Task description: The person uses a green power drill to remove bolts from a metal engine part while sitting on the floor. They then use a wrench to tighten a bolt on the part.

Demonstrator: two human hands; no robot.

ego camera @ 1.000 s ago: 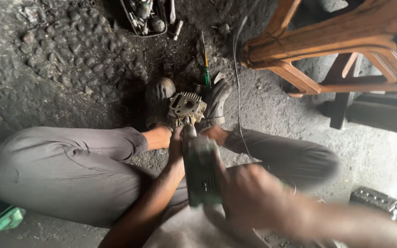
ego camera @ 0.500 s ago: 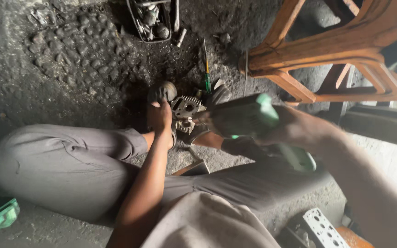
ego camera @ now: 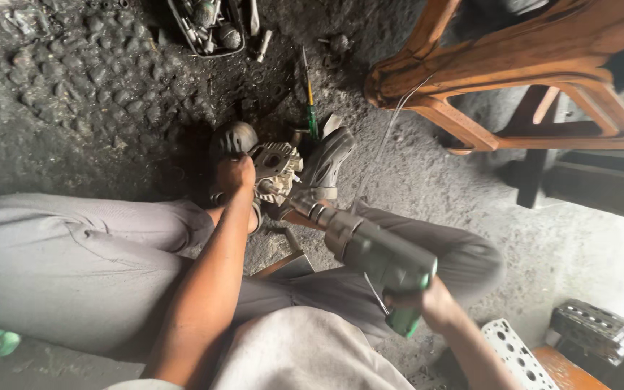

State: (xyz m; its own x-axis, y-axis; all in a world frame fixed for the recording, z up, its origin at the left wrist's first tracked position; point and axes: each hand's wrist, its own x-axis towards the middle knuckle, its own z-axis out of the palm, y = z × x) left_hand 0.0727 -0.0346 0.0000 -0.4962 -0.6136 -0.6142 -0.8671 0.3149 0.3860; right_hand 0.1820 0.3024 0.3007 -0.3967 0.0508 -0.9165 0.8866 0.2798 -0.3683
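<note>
I sit on a dirty floor with a small metal engine part (ego camera: 274, 170) clamped between my two shoes. My left hand (ego camera: 235, 173) rests on the left side of that part and steadies it. My right hand (ego camera: 427, 300) grips the green handle of a dark power drill (ego camera: 373, 249). The drill's nose points up and to the left, and its tip sits at the lower right edge of the engine part.
A green screwdriver (ego camera: 310, 108) lies beyond my feet. A tray of tools and parts (ego camera: 214, 22) stands at the top. A wooden chair frame (ego camera: 514, 65) is at the upper right. Two perforated metal blocks (ego camera: 594, 332) lie at the lower right.
My right hand has swung the drill from in front of me out to the right, then brought its nose down onto the engine part. My left hand stayed on the part.
</note>
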